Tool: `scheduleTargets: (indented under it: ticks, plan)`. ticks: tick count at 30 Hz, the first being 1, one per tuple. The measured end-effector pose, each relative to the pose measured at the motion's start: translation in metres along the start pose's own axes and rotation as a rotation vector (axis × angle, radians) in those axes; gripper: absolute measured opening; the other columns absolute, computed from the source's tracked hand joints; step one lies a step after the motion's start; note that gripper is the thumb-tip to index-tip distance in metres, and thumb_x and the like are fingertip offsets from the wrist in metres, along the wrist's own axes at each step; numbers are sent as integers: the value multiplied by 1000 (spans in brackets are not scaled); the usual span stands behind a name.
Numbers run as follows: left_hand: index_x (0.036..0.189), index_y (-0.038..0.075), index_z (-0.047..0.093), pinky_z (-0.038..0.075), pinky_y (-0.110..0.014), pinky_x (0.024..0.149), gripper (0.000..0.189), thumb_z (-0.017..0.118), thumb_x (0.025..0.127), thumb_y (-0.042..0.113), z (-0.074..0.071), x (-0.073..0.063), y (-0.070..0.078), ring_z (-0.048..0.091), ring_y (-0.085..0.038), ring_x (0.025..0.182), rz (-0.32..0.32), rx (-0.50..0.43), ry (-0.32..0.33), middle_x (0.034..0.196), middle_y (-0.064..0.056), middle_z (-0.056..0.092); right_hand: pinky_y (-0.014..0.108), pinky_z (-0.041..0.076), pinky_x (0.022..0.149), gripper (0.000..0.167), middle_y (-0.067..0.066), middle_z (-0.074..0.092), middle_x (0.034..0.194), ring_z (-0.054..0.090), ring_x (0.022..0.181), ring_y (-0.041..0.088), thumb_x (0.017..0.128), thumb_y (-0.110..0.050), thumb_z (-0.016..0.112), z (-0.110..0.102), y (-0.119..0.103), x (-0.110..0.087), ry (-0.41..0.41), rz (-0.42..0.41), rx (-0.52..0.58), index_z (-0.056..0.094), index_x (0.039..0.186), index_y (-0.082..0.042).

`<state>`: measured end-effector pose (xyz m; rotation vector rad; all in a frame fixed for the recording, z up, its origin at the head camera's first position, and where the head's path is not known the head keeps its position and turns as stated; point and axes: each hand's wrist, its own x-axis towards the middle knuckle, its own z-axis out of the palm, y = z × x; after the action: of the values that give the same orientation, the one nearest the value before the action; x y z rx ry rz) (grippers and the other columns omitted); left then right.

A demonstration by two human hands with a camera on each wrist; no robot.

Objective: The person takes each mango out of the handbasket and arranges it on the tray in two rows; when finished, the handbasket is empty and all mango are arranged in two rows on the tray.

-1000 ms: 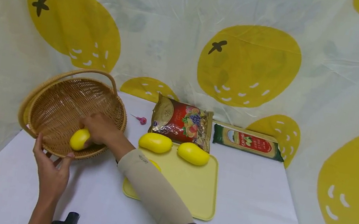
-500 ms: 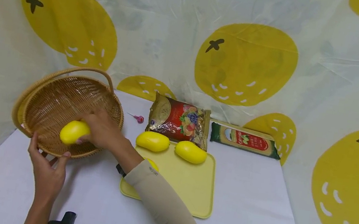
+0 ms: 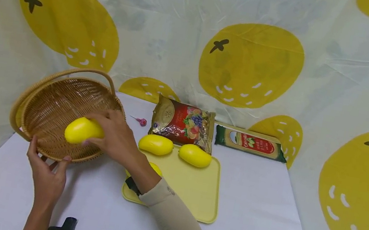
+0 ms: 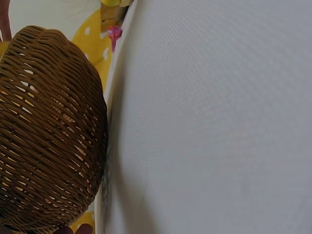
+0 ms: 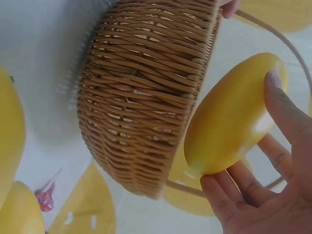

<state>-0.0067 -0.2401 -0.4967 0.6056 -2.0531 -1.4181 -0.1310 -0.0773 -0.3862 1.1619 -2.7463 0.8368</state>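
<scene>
My right hand [image 3: 115,137] holds a yellow mango [image 3: 83,131] over the mouth of a brown wicker basket [image 3: 64,98]. In the right wrist view, the thumb and fingers [image 5: 234,192] grip opposite sides of the mango [image 5: 234,114], clear of the basket bottom. My left hand [image 3: 47,181] holds the basket's near rim, and the basket tilts toward me. The left wrist view shows mostly the woven outside [image 4: 48,131], with only fingertips at the lower edge. Two mangoes lie at the far edge of a yellow tray [image 3: 189,200]; a third mango [image 3: 155,168] is partly hidden by my right wrist.
Behind the tray lies a red and gold candy bag [image 3: 183,123], with a long green-ended packet [image 3: 250,142] to its right. A pink lollipop [image 3: 140,121] lies between the basket and the bag. A patterned cloth hangs behind the white table [image 3: 256,211].
My right hand has lifted the mango up from low inside the basket and drawn back slightly toward the right. My left hand stays at the rim. The view has shifted slightly.
</scene>
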Motion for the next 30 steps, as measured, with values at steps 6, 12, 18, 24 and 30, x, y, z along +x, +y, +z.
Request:
scheduleTargets:
  ticks: [6,12,18,24,30]
  plan:
    - [170,30,9,50,-44,118,95,65,99,4,-1,0,0,34,-43,153,8,2,0,175,0,16,14,43,89,69,-4,62,139,51,124,13,82,-49,87,-11,5,-19,83,7,75,66,145,-30]
    - [170,30,8,48,-50,119,95,65,99,4,-1,-1,-1,33,-44,155,16,13,-3,175,0,15,17,46,96,69,-4,63,138,53,124,14,80,-46,89,-22,11,-40,153,38,122,67,143,-29]
    - [170,30,7,49,-47,119,95,65,99,4,0,0,0,34,-42,155,21,16,-4,174,-1,16,27,51,109,67,-6,63,136,52,131,15,82,-43,88,-30,22,-60,188,87,193,67,144,-29]
    - [170,30,7,50,-37,115,96,66,98,3,-1,0,0,37,-37,150,25,15,5,173,-2,19,42,46,121,65,-5,64,140,52,136,18,84,-41,87,-34,34,-79,195,161,206,67,144,-29]
    - [170,30,6,49,-38,116,97,66,99,4,-1,0,1,36,-36,150,26,13,1,174,-1,17,40,51,111,63,-4,64,139,51,131,19,83,-39,89,-41,44,-99,216,247,248,69,142,-30]
